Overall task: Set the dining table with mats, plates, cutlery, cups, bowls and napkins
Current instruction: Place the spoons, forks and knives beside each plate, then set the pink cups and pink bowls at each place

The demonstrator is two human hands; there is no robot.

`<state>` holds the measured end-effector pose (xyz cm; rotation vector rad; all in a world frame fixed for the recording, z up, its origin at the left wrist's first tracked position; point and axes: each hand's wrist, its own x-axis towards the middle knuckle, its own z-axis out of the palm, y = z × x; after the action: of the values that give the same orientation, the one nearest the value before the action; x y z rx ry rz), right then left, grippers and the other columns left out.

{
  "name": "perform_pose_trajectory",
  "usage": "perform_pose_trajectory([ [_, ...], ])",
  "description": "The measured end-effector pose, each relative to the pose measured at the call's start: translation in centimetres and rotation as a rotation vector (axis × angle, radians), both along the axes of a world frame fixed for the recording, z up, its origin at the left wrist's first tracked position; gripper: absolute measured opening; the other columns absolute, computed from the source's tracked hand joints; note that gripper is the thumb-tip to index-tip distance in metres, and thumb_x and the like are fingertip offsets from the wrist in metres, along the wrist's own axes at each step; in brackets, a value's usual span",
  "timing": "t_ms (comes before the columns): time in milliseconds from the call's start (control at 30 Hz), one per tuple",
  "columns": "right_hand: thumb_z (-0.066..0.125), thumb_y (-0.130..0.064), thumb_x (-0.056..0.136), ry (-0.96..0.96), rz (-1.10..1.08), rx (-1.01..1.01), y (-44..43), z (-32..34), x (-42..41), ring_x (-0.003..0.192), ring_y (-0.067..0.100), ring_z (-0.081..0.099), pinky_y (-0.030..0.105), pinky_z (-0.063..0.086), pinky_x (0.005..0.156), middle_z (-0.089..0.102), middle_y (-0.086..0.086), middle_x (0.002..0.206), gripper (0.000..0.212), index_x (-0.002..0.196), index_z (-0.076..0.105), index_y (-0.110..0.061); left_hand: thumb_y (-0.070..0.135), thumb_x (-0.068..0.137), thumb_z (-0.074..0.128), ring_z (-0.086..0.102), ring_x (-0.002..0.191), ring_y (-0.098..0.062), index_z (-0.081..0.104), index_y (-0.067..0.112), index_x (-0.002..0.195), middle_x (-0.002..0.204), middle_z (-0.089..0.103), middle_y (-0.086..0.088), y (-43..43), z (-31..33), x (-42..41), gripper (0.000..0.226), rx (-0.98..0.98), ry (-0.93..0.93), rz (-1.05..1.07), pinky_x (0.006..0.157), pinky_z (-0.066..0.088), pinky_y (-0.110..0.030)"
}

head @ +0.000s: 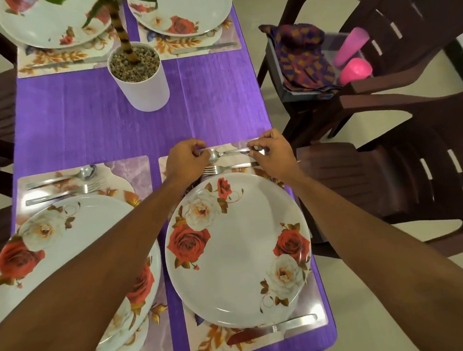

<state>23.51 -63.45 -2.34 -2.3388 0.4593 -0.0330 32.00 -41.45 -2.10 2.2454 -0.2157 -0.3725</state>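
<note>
Currently, the spoon (225, 152) is pinched at both ends: the bowl end by the fingers of the left hand (185, 162), the handle end by those of the right hand (273, 152). It is located at 12 o'clock of the plate (237, 251), just beyond the fork (224, 168) on the mat (208, 347). If released unevenly, the spoon may be skewed or knocked against the fork, displacing both
</note>
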Motion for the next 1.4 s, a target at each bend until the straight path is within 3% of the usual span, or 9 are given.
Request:
perform_pose_trajectory([
  [167, 0.07, -0.019, 0.093, 0.007, -0.012, 0.031, -1.3, 0.2, -0.5, 0.089, 0.008, 0.054, 0.009, 0.039, 0.073, 0.056, -0.003, 0.105, 0.021, 0.113, 0.076, -0.022, 0.022, 0.093, 0.066, 0.063, 0.086, -0.014, 0.074, 0.015, 0.104, 0.099, 0.069, -0.003, -0.2, 0.5, -0.5, 0.016, -0.017, -0.123, 0.111, 0.076, 0.051, -0.024],
  [400, 0.069, -0.016, 0.093, -0.074, 0.026, 0.024, -7.1, 0.1, -4.9, 0.073, 0.002, 0.057, 0.015, 0.045, 0.07, 0.058, -0.006, 0.093, 0.016, 0.106, 0.078, -0.015, 0.027, 0.089, 0.064, 0.061, 0.07, -0.013, 0.075, 0.019, 0.095, 0.085, 0.07, 0.005, -5.1, 1.9, -4.3, 0.015, -0.042, -0.206, 0.044, 0.073, 0.053, -0.033],
  [533, 0.071, -0.015, 0.09, -0.077, 0.066, 0.073, -12.6, -1.5, -8.2, 0.076, 0.012, 0.061, 0.024, 0.05, 0.074, 0.067, -0.001, 0.091, 0.014, 0.102, 0.079, -0.017, 0.028, 0.087, 0.063, 0.061, 0.065, -0.013, 0.074, 0.019, 0.094, 0.077, 0.065, 0.009, -11.2, 2.2, -8.1, 0.016, -0.067, -0.202, 0.018, 0.069, 0.052, -0.032],
  [700, 0.071, -0.015, 0.091, -0.001, 0.172, 0.083, -21.2, -3.1, -12.8, 0.083, 0.004, 0.062, 0.009, 0.044, 0.074, 0.075, 0.003, 0.1, 0.015, 0.104, 0.079, -0.013, 0.032, 0.084, 0.062, 0.054, 0.057, -0.002, 0.073, 0.024, 0.091, 0.06, 0.055, 0.018, -20.5, 0.7, -13.0, 0.016, -0.043, -0.147, 0.014, 0.064, 0.045, -0.025],
  [800, 0.07, -0.013, 0.091, 0.062, 0.207, 0.082, -26.8, -3.5, -15.6, 0.092, 0.005, 0.066, 0.025, 0.054, 0.086, 0.076, 0.0, 0.104, 0.016, 0.104, 0.079, -0.014, 0.026, 0.086, 0.067, 0.054, 0.06, -0.006, 0.075, 0.024, 0.091, 0.062, 0.056, 0.016, -26.0, -0.2, -15.6, 0.009, 0.006, -0.082, 0.031, 0.067, 0.046, -0.027],
  [900, 0.069, -0.016, 0.092, 0.135, 0.229, 0.064, -31.9, -3.5, -16.9, 0.094, 0.008, 0.069, 0.032, 0.056, 0.088, 0.077, -0.004, 0.103, 0.014, 0.102, 0.079, -0.017, 0.022, 0.089, 0.067, 0.058, 0.067, -0.009, 0.075, 0.022, 0.092, 0.072, 0.063, 0.011, -30.4, -0.3, -17.3, 0.009, 0.044, -0.005, -0.008, 0.068, 0.046, -0.026],
  [1100, 0.069, -0.021, 0.092, 0.198, 0.112, 0.116, -39.2, -3.2, -15.0, 0.097, 0.007, 0.069, 0.027, 0.054, 0.091, 0.077, -0.007, 0.1, 0.013, 0.098, 0.08, -0.022, 0.021, 0.092, 0.065, 0.061, 0.069, -0.006, 0.072, 0.025, 0.09, 0.075, 0.066, 0.01, -35.8, 0.0, -16.9, 0.008, 0.084, 0.078, -0.028, 0.065, 0.046, -0.021],
  [1400, 0.066, -0.021, 0.093, 0.178, -0.06, 0.175, -45.2, -4.7, -7.1, 0.104, 0.017, 0.069, 0.035, 0.055, 0.093, 0.076, 0.0, 0.108, 0.019, 0.109, 0.077, -0.019, 0.02, 0.09, 0.066, 0.066, 0.075, -0.015, 0.073, 0.024, 0.089, 0.08, 0.071, 0.003, -42.6, -2.1, -7.9, 0.008, 0.103, 0.12, -0.061, 0.074, 0.055, -0.032],
])
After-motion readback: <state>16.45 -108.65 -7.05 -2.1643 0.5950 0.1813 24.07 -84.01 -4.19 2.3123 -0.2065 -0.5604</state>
